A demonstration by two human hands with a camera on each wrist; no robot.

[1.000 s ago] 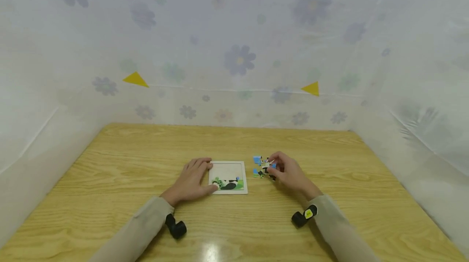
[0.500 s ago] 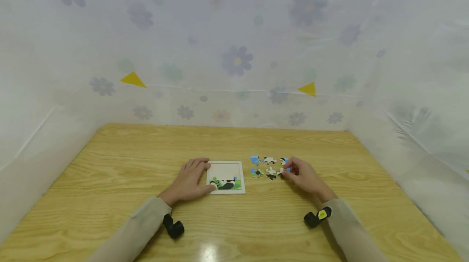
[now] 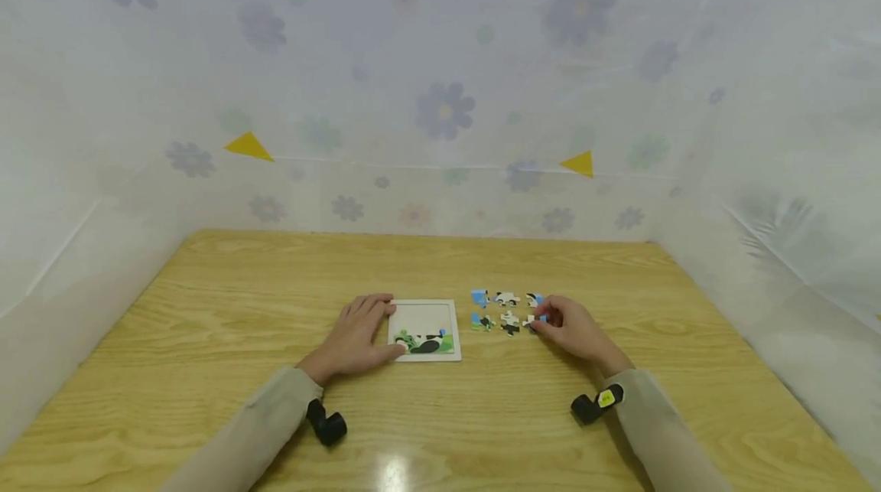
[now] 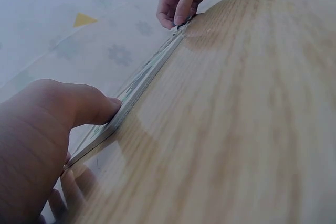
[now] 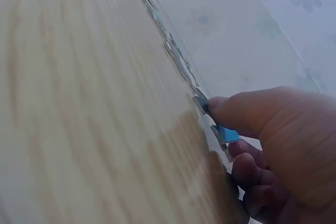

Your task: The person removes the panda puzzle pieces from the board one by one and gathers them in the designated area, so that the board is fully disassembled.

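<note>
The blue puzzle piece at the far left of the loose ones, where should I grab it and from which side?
The blue puzzle piece lies flat on the table, so there is probably nothing to wrap around. Pinch its thin opposite edges from above with thumb and fingertip. Coming from its left, the puzzle tray side, looks easiest: that side shows bare table, while another piece sits close on its right.

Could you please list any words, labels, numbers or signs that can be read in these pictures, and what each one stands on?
None can be read.
The yellow tag on the right wrist camera: any mark is too small to tell.
The puzzle board and loose pieces: pictures only, no lettering visible.
</note>
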